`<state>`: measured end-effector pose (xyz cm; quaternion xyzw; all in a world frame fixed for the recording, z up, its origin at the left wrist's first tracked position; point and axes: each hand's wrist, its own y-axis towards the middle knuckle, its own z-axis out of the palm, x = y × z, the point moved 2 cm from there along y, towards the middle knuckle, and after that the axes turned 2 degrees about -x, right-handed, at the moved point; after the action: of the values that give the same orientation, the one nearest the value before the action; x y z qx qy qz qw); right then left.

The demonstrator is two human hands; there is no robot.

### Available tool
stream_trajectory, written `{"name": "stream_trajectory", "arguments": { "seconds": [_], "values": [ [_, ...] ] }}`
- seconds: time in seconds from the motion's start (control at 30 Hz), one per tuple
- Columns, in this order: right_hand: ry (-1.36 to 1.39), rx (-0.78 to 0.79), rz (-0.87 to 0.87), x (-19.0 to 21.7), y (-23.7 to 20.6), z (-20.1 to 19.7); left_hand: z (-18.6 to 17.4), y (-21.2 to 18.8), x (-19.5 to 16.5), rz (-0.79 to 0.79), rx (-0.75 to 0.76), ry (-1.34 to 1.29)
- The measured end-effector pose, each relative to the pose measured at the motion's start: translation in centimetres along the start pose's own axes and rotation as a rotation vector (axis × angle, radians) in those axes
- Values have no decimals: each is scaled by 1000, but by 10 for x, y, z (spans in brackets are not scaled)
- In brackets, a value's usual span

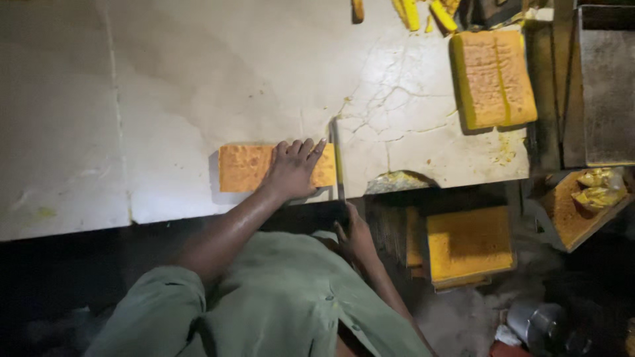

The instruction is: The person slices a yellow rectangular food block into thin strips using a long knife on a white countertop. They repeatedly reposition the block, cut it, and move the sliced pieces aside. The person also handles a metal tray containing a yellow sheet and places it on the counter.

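Note:
A flat orange-yellow slab (243, 168) lies near the front edge of a white cracked stone counter (198, 79). My left hand (293, 168) rests palm down on its right half, fingers spread slightly. My right hand (354, 235) is below the counter edge, closed around the handle of a long thin knife (338, 165). The blade stands on the slab's right end, running away from me.
A bigger orange block (493, 79) lies at the counter's back right, with yellow sticks (410, 12) behind it. Below the counter sit a yellow block in a tray (468, 243), a box of scraps (582, 201) and a metal pot (539, 324). A metal container (605, 86) stands at right.

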<state>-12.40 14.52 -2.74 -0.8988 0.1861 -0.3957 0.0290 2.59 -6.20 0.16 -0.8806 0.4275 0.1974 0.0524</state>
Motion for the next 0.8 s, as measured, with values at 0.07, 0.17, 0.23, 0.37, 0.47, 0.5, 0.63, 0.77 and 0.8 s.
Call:
{"name": "stream_trajectory", "arguments": {
  "seconds": [0.07,0.17,0.23,0.37,0.47,0.5,0.63,0.77,0.8],
  "values": [
    [-91,53,86,7,-11,24,2,-16,14,-16,31,46],
    [-272,72,71,16,5,48,9,-3,16,-67,-77,14],
    [-355,79,21,25,8,50,16,-1,13,-81,-125,13],
    [-510,135,-2,46,66,25,24,10,13,-88,-163,-7],
    [-502,67,112,65,94,20,25,13,8,-73,-154,35],
    [-482,56,108,71,97,20,25,14,7,-65,-139,81],
    [-483,86,135,81,51,8,30,19,3,-91,-89,52],
    [-439,260,374,50,-32,-6,37,25,-2,-86,-53,53],
    [-419,241,332,41,-38,0,37,25,-3,-93,-32,41]
  ]
}}
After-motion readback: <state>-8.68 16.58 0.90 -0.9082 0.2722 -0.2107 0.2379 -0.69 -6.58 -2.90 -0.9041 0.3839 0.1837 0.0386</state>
